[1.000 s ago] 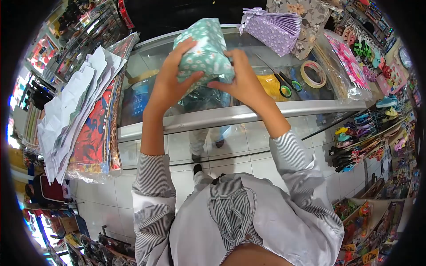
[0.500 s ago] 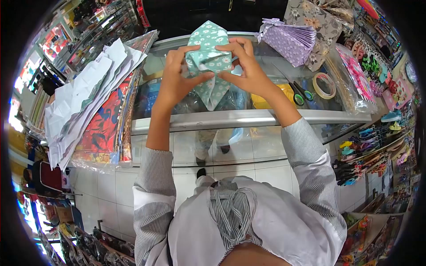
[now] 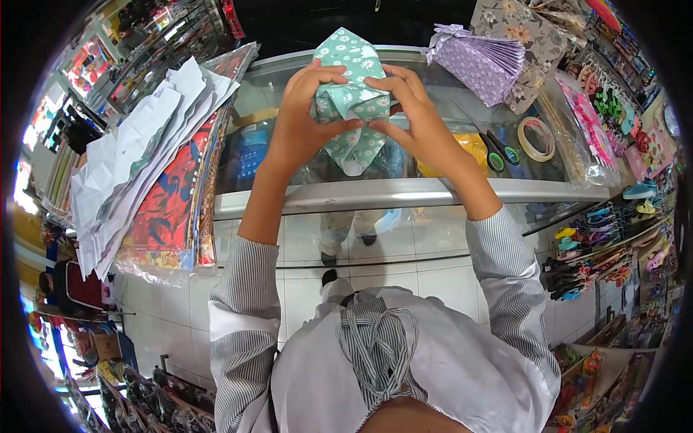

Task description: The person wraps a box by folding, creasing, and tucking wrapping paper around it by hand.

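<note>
A parcel in green daisy-patterned paper [image 3: 351,65] is between my two hands over the glass counter [image 3: 404,189]. Pointed paper flaps stick out at its far and near ends, and folds meet in its middle. My left hand [image 3: 302,115] grips its left side, fingers on top and thumb near the central fold. On the right side, my right hand [image 3: 413,112] holds it the same way, its thumb close to the other thumb. Scissors with black and green handles [image 3: 497,151] and a tape roll [image 3: 536,139] lie to the right.
Crumpled white paper sheets [image 3: 126,155] rest on wrapping paper in plastic [image 3: 170,209] at the left. A pleated purple parcel [image 3: 480,63] and a floral brown one [image 3: 527,36] stand at the back right. Hanging accessories [image 3: 588,249] line the right side.
The green parcel was turned so its folded side with pointed ends faces up. Both hands shifted their grip around it. Over the last half second the thumbs stayed near the middle folds.
</note>
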Action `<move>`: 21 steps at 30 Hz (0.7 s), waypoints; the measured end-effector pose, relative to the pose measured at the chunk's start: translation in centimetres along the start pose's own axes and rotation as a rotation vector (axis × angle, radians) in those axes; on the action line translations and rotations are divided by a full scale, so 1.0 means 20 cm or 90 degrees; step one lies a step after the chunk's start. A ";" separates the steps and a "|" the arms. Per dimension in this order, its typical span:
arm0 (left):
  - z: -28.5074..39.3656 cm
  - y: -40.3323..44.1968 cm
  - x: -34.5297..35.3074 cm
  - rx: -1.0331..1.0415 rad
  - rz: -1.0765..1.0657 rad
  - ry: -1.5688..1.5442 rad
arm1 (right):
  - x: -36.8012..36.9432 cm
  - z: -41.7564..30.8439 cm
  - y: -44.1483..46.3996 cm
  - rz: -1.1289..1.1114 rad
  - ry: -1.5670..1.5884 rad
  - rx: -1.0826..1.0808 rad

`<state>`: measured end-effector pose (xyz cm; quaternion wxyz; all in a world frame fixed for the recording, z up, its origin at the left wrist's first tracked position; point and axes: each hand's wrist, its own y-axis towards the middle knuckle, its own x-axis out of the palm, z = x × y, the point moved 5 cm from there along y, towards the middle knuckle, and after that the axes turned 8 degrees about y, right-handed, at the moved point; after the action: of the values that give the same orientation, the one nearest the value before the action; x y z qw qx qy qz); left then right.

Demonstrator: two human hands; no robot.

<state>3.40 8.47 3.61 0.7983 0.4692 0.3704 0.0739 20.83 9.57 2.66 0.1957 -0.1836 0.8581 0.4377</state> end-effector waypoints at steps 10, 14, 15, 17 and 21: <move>0.04 0.03 0.05 0.035 0.085 0.085 | 0.00 0.02 0.01 0.017 -0.014 -0.023; 0.03 0.00 0.04 0.001 0.098 0.090 | -0.01 -0.02 0.02 -0.003 -0.024 -0.013; 0.02 -0.01 0.05 -0.010 0.099 0.078 | -0.01 -0.04 0.03 -0.003 -0.026 -0.014; 0.01 -0.01 0.05 -0.021 0.098 0.068 | -0.01 -0.12 0.06 0.044 -0.153 -0.092; 0.01 -0.01 0.05 -0.015 0.098 0.087 | 0.05 -0.18 0.13 0.042 -0.205 -0.149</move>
<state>4.09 8.72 3.00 0.7683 0.4810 0.3861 0.1710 18.09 7.83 5.83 0.2933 -0.1042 0.7644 0.5646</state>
